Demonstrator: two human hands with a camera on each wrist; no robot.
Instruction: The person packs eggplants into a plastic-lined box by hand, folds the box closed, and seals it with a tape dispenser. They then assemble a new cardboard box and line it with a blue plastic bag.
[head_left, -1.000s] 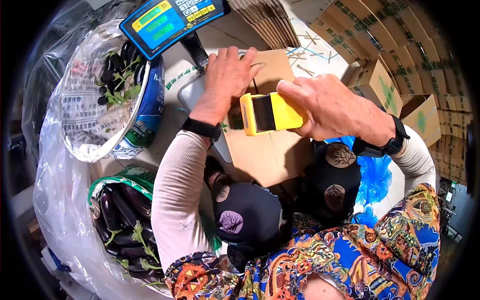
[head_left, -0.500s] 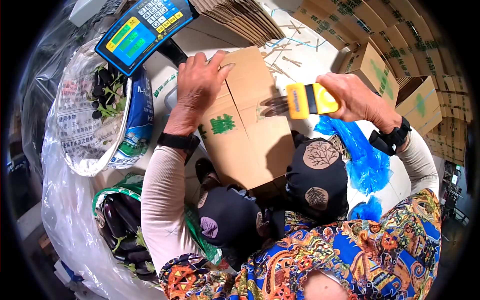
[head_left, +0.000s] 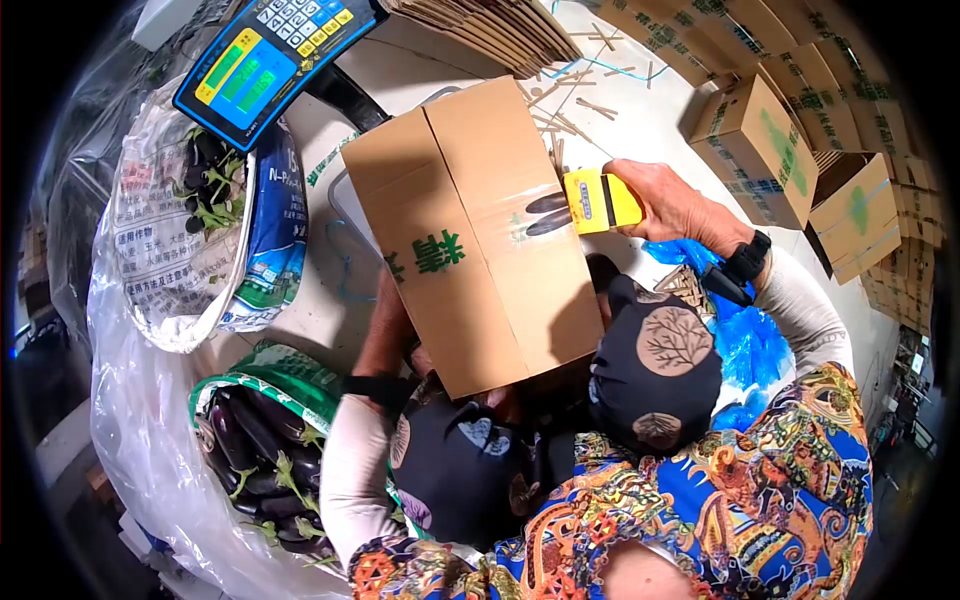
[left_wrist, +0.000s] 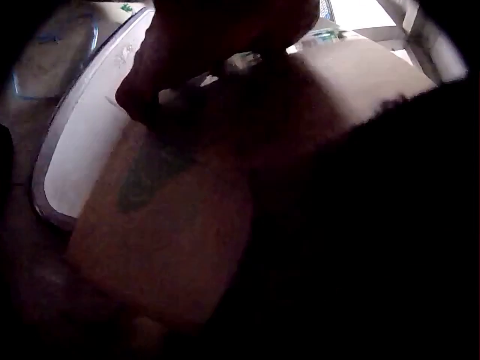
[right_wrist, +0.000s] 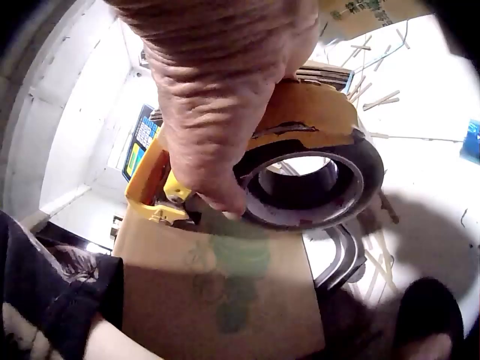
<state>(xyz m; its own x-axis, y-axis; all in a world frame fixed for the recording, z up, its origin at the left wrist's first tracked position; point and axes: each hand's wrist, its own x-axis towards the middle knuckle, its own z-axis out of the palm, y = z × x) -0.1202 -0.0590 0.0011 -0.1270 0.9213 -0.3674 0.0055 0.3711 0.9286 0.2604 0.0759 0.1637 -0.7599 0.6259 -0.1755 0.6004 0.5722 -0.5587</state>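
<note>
Head view: the right hand (head_left: 665, 200) is closed around a yellow tape dispenser (head_left: 600, 203), which lies at its nine o'clock, at the three o'clock edge of the cardboard box (head_left: 470, 235). The left forearm (head_left: 388, 325) reaches the box at eight o'clock, its far end hidden. Left wrist view: the left hand (left_wrist: 217, 52) is in deep shadow at twelve o'clock, the box at its six o'clock; opening and hold cannot be determined. Right wrist view: bent digits grip the dispenser; its tape roll (right_wrist: 366, 176) sits at four o'clock from the hand, the box at six.
</note>
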